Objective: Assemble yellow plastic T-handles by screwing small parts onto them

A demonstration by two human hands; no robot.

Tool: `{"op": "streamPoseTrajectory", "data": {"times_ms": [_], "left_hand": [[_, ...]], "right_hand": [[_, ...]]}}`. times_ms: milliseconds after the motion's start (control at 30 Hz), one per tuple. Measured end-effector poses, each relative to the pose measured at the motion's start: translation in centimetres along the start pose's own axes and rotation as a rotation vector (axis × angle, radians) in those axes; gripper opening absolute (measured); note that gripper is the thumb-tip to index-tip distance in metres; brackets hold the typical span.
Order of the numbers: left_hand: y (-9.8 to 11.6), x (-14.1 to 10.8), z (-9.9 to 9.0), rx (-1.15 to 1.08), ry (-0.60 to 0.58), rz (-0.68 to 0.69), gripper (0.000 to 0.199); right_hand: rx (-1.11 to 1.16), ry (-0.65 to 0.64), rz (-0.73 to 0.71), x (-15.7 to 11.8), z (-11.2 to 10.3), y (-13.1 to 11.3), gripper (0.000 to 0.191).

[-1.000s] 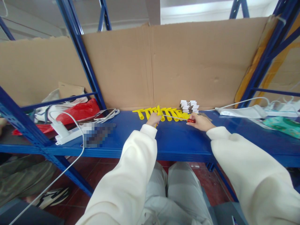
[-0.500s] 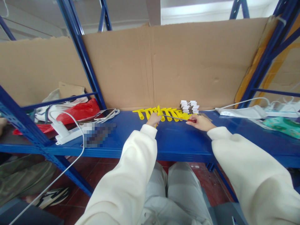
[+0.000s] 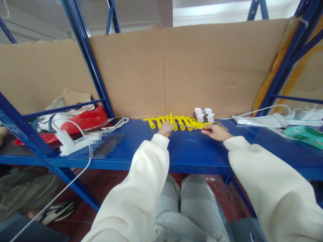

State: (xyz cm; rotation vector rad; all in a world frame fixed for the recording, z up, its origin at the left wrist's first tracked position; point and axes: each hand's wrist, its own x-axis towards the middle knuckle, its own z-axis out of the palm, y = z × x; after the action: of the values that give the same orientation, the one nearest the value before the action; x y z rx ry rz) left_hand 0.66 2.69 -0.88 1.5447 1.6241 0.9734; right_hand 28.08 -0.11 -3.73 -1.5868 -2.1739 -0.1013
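My left hand (image 3: 166,128) is closed around a yellow T-shaped plastic piece (image 3: 171,118), which stands up from the grip. In my right hand (image 3: 217,132) is a screwdriver (image 3: 188,127) with a red handle; its long metal shaft points left, and the tip reaches the held piece beside my left fingers. My fingers hide part of the handle and the lower part of the yellow piece. Behind both hands, several more yellow T-shaped pieces (image 3: 152,123) lie in a row along the back of the blue shelf (image 3: 194,148).
White and dark pieces (image 3: 205,115) are stacked at the back, right of the row. Cardboard (image 3: 202,67) walls off the rear. To the left are a power strip (image 3: 73,145), a phone (image 3: 113,123) and a red bag (image 3: 87,118); a green packet (image 3: 306,135) lies right.
My right fingers have shifted very slightly on the screwdriver handle. The left hand, the held piece and the row look the same.
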Motion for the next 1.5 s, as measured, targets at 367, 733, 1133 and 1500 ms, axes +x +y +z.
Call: {"op": "streamPoseTrajectory", "data": {"times_ms": [367, 733, 1133, 1500], "left_hand": [[0.0, -0.2, 0.0, 0.010, 0.002, 0.008, 0.005], [0.2, -0.5, -0.1, 0.027, -0.010, 0.009, 0.015], [0.1, -0.4, 0.0, 0.032, -0.007, 0.011, 0.005], [0.0, -0.3, 0.0, 0.027, -0.025, 0.009, 0.024]], "right_hand": [[0.016, 0.022, -0.046, 0.0, 0.1, 0.6, 0.022], [0.042, 0.070, -0.009, 0.0, 0.1, 0.5, 0.020], [0.127, -0.021, -0.005, 0.2, 0.2, -0.1, 0.024], [0.112, -0.009, -0.082, 0.0, 0.1, 0.6, 0.029]]}}
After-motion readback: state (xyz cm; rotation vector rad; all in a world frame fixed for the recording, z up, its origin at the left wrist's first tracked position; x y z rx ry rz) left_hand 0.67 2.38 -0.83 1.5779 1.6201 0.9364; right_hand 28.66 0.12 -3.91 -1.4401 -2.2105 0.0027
